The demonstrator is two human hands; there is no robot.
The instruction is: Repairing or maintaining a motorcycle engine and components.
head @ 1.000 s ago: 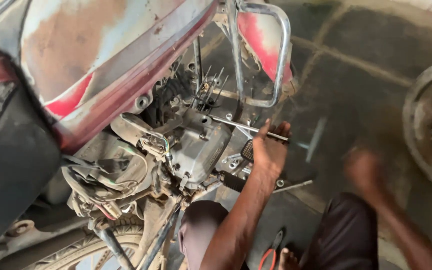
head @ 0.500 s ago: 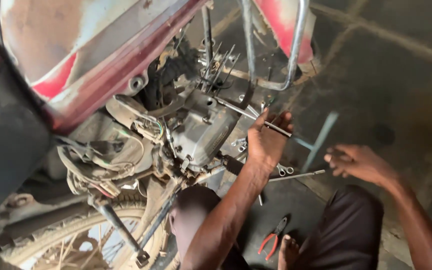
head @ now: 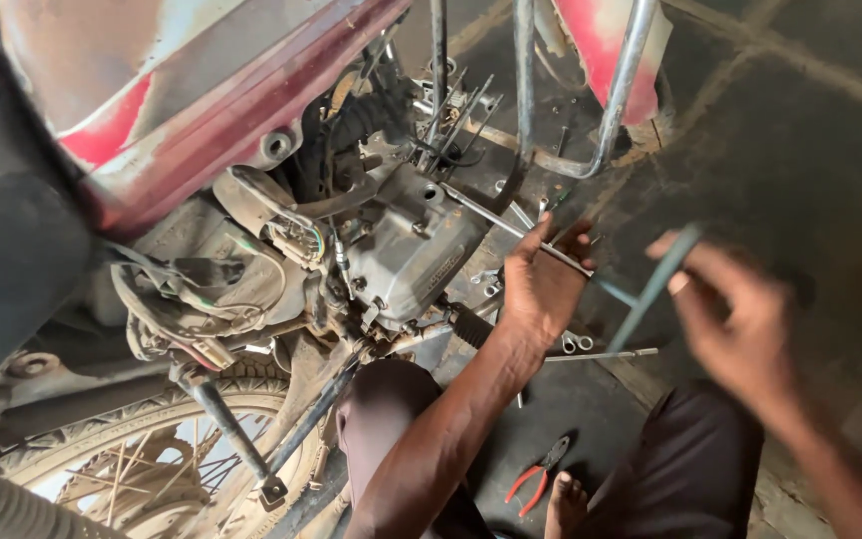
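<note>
My left hand (head: 543, 284) curled around long rod (head: 517, 232) beside engine (head: 406, 250) | my right hand (head: 735, 319) pinching blurred T-handle wrench (head: 650, 289), just right of the left.

Red-handled pliers (head: 536, 483) lie on the dark floor (head: 810, 150) at the lower centre. A spoked wheel (head: 132, 469) fills the lower left. A chrome guard bar (head: 619, 95) curves at the upper centre beside a worn red fuel tank (head: 162, 80).
</note>
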